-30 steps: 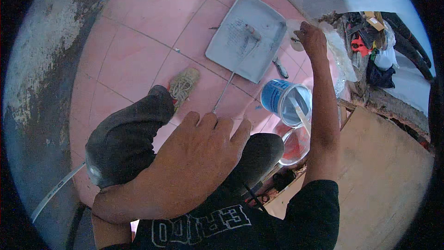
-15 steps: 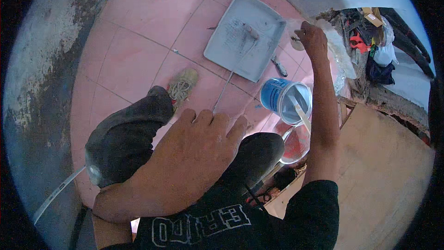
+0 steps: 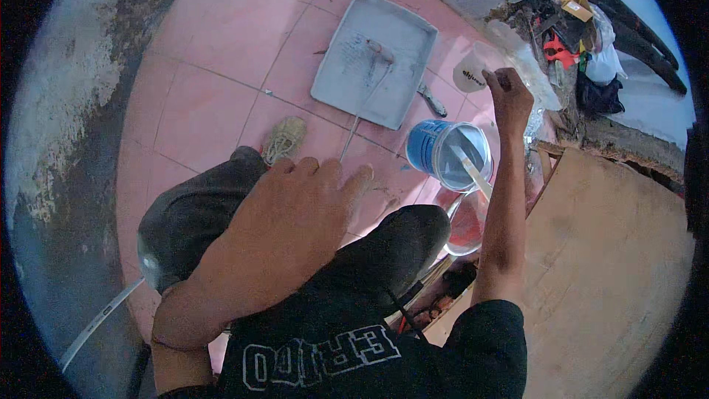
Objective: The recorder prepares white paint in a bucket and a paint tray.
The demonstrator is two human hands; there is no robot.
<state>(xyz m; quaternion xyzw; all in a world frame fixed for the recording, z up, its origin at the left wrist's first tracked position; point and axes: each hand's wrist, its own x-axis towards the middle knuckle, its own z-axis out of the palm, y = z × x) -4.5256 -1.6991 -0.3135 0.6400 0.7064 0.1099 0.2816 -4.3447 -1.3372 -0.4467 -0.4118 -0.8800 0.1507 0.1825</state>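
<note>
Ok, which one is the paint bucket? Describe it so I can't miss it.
Start at the grey paint tray lying on the pink tiled floor. Just off its lower right corner, beside the right hand's forearm, stands the paint bucket: round, blue-walled, holding pale paint with a stir stick leaning in it. Nothing else nearby is blue.

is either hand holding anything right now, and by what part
The left hand holds nothing; it hangs open, fingers spread, above the knees. The right hand is closed near a translucent plastic cup, but whether it grips anything cannot be told.
</note>
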